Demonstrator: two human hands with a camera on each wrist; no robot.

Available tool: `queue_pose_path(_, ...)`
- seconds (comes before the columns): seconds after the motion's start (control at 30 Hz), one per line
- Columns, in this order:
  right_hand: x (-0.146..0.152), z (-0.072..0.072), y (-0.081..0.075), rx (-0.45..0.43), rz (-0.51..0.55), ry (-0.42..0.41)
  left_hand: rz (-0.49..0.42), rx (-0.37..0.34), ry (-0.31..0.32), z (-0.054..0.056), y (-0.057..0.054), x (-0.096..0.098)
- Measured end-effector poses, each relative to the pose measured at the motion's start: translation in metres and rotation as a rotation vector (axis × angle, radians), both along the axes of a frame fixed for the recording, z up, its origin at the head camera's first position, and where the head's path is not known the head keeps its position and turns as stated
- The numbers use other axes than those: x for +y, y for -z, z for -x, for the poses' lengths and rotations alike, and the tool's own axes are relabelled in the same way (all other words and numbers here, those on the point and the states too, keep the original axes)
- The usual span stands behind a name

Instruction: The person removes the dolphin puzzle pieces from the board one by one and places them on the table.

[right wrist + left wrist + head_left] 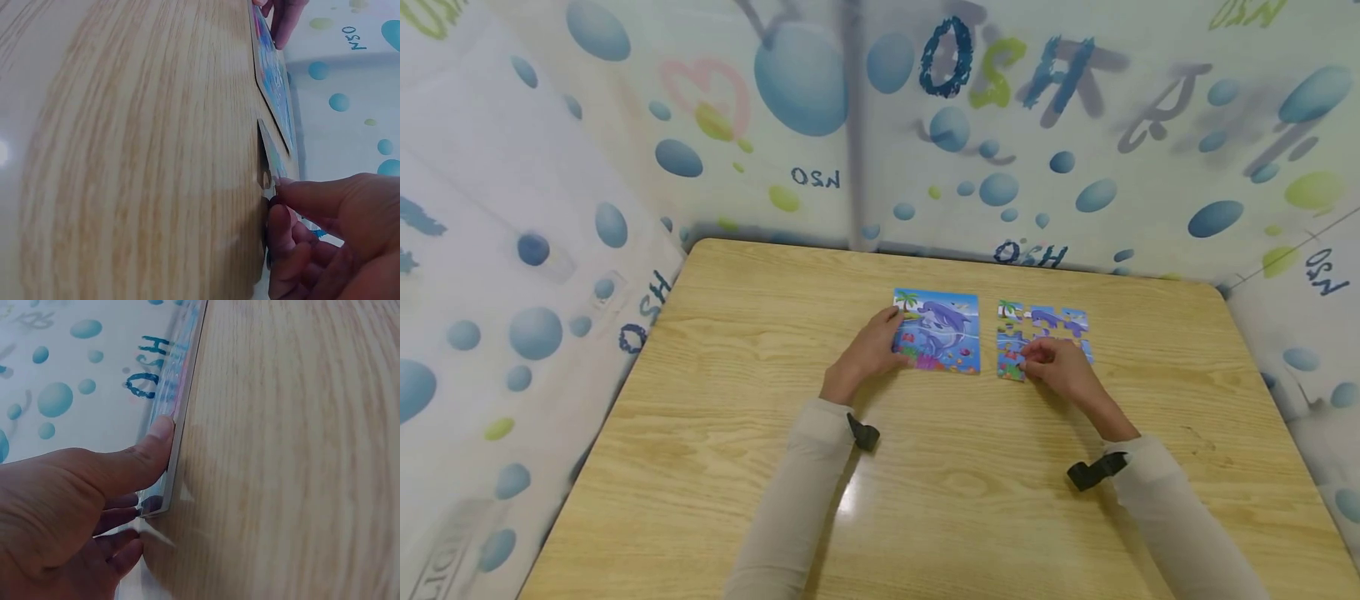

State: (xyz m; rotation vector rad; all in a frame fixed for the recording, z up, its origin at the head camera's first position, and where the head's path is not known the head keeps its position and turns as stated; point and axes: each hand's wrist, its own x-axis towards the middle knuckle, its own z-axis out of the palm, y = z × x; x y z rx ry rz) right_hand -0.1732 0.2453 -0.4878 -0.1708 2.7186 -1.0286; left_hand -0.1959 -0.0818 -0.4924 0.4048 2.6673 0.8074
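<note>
A square dolphin picture board [951, 350] lies on the wooden table, its near-left edge held by my left hand [872, 346]. In the left wrist view the thumb [147, 456] presses the board's edge, with the other fingers beside and below it. Right of the board are interlocking dolphin puzzle pieces [1045, 319], with gaps among them. My right hand [1063, 368] pinches a puzzle piece [1011, 372] at their lower left corner. From the right wrist, that piece [270, 147] looks slightly tilted off the table; the hand covers some pieces.
The light wooden table [715, 350] extends around both hands. White walls [895, 167] with blue bubbles and lettering stand behind its far edge and at both sides. A dark strap [1097, 471] sits on the right wrist, and another [863, 433] on the left.
</note>
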Motion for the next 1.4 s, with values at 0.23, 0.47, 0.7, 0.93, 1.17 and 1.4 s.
queue_pose_path(0.23,-0.0021,-0.0009,0.0012,0.043,-0.064,-0.018,0.023,0.029,-0.005,-0.0025,-0.0015,-0.0006)
queue_pose_path(0.47,-0.0047,-0.0009,-0.0003,0.060,-0.090,-0.022,0.032,0.023,-0.008,-0.0029,-0.0019,-0.0014)
queue_pose_path(0.7,-0.0043,-0.0013,0.0002,0.067,-0.101,-0.032,0.036,0.024,0.000,-0.0020,-0.0003,-0.0019)
queue_pose_path(0.93,-0.0032,0.0014,0.0037,0.065,-0.108,-0.042,0.047,0.032,0.024,-0.0014,-0.0002,-0.0037)
queue_pose_path(1.17,-0.0029,0.0048,0.0036,0.051,-0.125,-0.059,0.024,0.020,0.014,-0.0009,-0.0022,-0.0059)
queue_pose_path(1.4,-0.0040,0.0040,0.0015,0.029,-0.112,-0.042,0.034,0.006,0.022,-0.0008,-0.0011,-0.0052)
